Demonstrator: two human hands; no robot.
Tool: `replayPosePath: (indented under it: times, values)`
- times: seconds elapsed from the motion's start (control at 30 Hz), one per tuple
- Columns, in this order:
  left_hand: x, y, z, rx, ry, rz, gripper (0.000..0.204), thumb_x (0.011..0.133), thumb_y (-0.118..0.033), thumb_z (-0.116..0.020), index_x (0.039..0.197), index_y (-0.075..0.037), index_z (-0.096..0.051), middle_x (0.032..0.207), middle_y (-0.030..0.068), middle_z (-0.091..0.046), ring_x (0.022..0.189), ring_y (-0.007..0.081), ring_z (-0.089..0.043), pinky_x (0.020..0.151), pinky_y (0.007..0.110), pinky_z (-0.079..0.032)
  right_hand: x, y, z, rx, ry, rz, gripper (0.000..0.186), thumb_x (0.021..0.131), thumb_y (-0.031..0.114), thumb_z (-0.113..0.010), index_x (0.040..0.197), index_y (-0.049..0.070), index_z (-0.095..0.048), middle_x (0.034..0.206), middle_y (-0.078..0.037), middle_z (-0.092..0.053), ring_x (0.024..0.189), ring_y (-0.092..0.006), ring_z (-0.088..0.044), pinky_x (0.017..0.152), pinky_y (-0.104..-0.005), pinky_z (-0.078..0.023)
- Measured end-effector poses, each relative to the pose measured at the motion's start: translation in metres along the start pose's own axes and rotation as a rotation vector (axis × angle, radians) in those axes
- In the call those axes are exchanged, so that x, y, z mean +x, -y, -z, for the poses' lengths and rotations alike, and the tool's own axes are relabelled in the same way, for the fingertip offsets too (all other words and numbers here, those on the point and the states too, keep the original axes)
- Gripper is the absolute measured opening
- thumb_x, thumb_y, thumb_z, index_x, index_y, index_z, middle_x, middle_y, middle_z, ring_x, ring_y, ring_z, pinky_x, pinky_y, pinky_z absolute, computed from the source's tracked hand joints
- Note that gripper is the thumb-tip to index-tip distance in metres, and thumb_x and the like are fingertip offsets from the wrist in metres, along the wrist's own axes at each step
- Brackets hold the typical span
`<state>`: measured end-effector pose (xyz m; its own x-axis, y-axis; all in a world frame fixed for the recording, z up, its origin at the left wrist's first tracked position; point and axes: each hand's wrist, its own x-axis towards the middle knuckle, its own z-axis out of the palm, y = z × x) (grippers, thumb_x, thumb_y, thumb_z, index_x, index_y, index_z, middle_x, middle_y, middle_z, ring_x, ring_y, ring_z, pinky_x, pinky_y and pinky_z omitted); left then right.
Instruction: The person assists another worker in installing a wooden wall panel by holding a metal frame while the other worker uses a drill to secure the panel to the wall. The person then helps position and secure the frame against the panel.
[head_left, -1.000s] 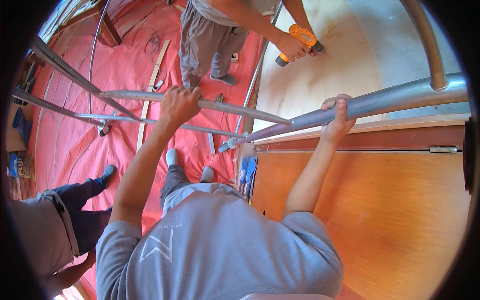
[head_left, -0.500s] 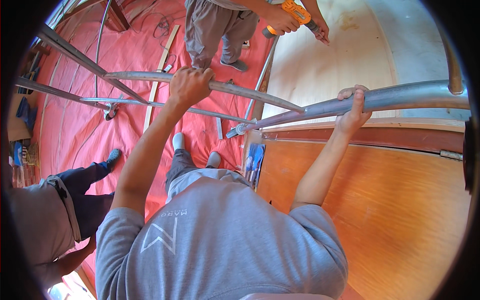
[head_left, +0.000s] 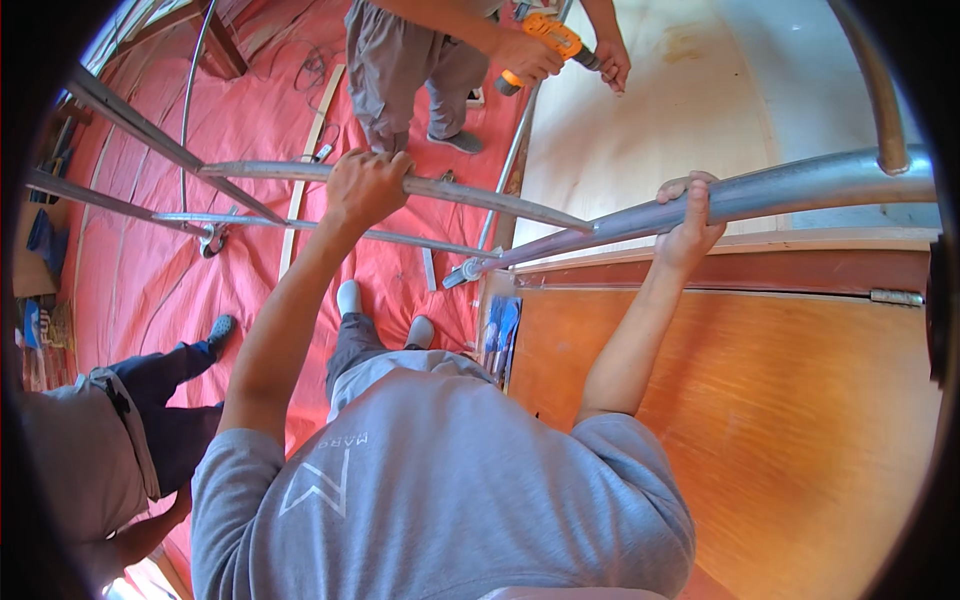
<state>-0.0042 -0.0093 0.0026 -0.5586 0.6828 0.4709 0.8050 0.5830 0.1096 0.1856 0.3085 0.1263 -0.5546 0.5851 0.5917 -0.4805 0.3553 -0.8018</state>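
Note:
My left hand (head_left: pixel 366 192) is closed over a thin metal crossbar (head_left: pixel 490 200) of a scaffold frame. My right hand (head_left: pixel 688 222) grips the thicker scaffold pipe (head_left: pixel 780 186), thumb on the near side and fingertips showing past it. The crossbar joins this pipe between my hands. Below, a caster wheel (head_left: pixel 461 273) sits at the foot of the thick pipe. Beyond the frame, a co-worker (head_left: pixel 395 75) holds an orange cordless drill (head_left: pixel 548 38) in one hand. The co-worker's other hand is near the drill's tip; what it holds is too small to make out.
Red sheeting (head_left: pixel 150 290) covers the floor, with a long wooden strip (head_left: pixel 318 130) on it. A pale wood panel (head_left: pixel 640 120) lies beyond the pipe. An orange-brown wooden door panel (head_left: pixel 760 400) is at my right. Another person (head_left: pixel 80 450) stands at my left.
The view has shifted slightly, so the frame and my hands appear a little farther left. Both hands keep their grip. The co-worker's drill has moved left and slightly nearer.

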Motion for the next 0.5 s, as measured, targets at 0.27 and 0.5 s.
replayPosePath:
  times: [0.27, 0.5]
  values:
    - [-0.0001, 0.0007, 0.0002, -0.022, -0.004, 0.011, 0.007, 0.081, -0.021, -0.065, 0.082, -0.015, -0.066, 0.067, 0.0069, -0.068, 0.063, 0.0254, -0.068, 0.065, 0.039, -0.051, 0.0007, -0.0004, -0.001, -0.019, 0.001, -0.005, 0.024, 0.094, 0.016, -0.062, 0.1, -0.005, -0.052, 0.062, -0.01, -0.058, 0.059, -0.0184, -0.056, 0.063, -0.0306, -0.047]
    - [0.0008, -0.0006, 0.0014, -0.034, -0.028, 0.005, 0.015, 0.085, -0.023, -0.063, 0.076, -0.011, -0.06, 0.065, 0.0073, -0.066, 0.06, 0.0274, -0.065, 0.065, 0.04, -0.051, 0.0005, 0.0015, -0.0003, -0.017, 0.015, -0.01, 0.023, 0.094, 0.016, -0.061, 0.098, -0.005, -0.052, 0.062, -0.01, -0.058, 0.058, -0.0187, -0.056, 0.063, -0.0309, -0.047]
